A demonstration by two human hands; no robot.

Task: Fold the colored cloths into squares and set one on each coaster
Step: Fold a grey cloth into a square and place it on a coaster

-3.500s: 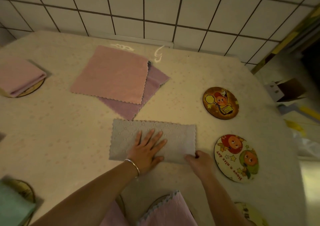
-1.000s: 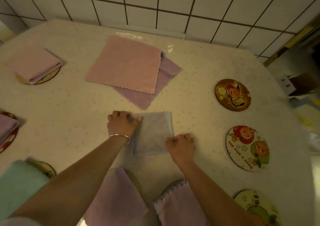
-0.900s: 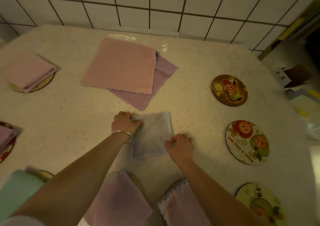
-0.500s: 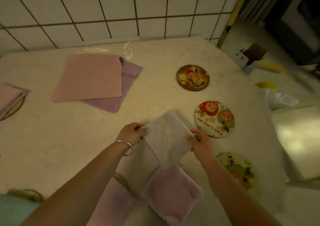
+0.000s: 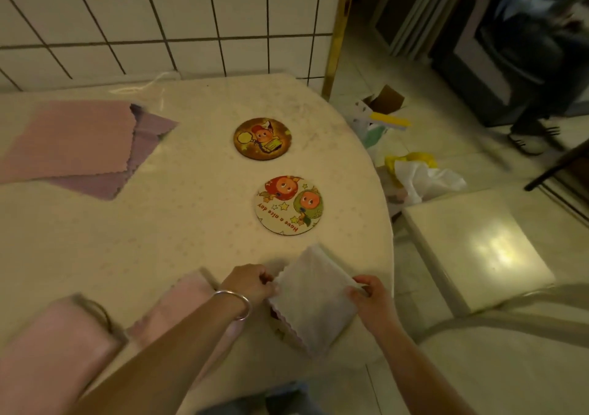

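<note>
A folded grey cloth (image 5: 314, 300) is held square between my hands at the table's near right edge. My left hand (image 5: 251, 282) pinches its left corner and my right hand (image 5: 369, 296) pinches its right corner. The cloth covers a coaster (image 5: 278, 328) of which only a sliver shows underneath. Two bare round coasters lie farther back: a white one (image 5: 289, 205) with cartoon figures and a brown one (image 5: 263, 138). A flat pink cloth (image 5: 67, 140) lies over a purple cloth (image 5: 149, 137) at the left.
Two folded pink cloths (image 5: 178, 306) (image 5: 54, 347) sit on coasters at the near left. The table's curved edge (image 5: 387, 223) runs down the right. Beyond it are a white stool (image 5: 471, 249), plastic bags (image 5: 420, 175) and a box (image 5: 379, 102) on the floor.
Both hands carried the folded grey cloth from the table's middle to the near right edge and brought it down over a coaster. The view swung to the right.
</note>
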